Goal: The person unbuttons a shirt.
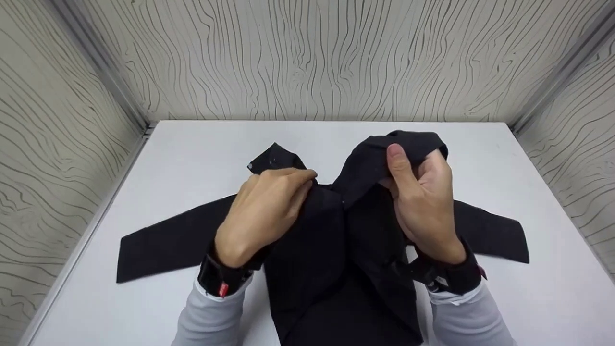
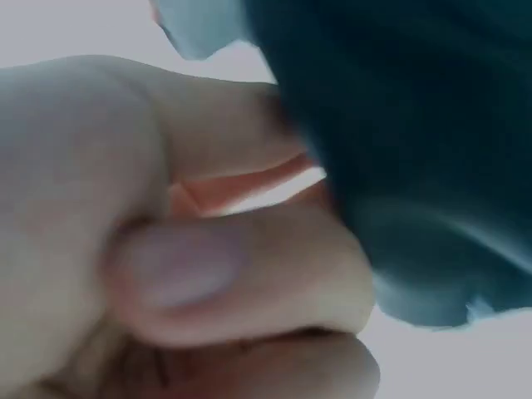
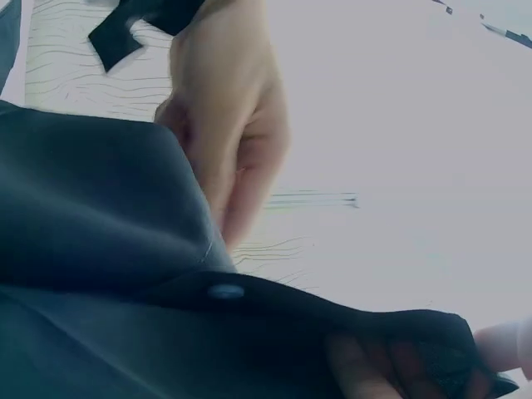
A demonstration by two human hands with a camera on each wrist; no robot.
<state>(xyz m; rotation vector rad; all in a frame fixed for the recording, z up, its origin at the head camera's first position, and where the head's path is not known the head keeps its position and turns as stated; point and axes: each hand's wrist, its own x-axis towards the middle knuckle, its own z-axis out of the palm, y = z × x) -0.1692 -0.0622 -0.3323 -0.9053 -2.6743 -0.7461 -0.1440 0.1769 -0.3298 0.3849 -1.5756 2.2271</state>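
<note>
From the head cam, the black shirt (image 1: 310, 254) is on a plain white table (image 1: 206, 154), under and between the hands, with the left hand (image 1: 266, 211) pinching it by the neck and the right hand (image 1: 425, 202) gripping the lifted collar (image 1: 367, 163), plus wavy-lined walls (image 1: 298, 57) beyond them and grey metal posts (image 1: 96, 55) in the corners. Left wrist cam's pretty blurry, just curled fingers (image 2: 274, 266) against the shirt and pale brightness behind. Right wrist cam catches a button (image 3: 226, 291) between the hands, lined wall showing past the left one.
</note>
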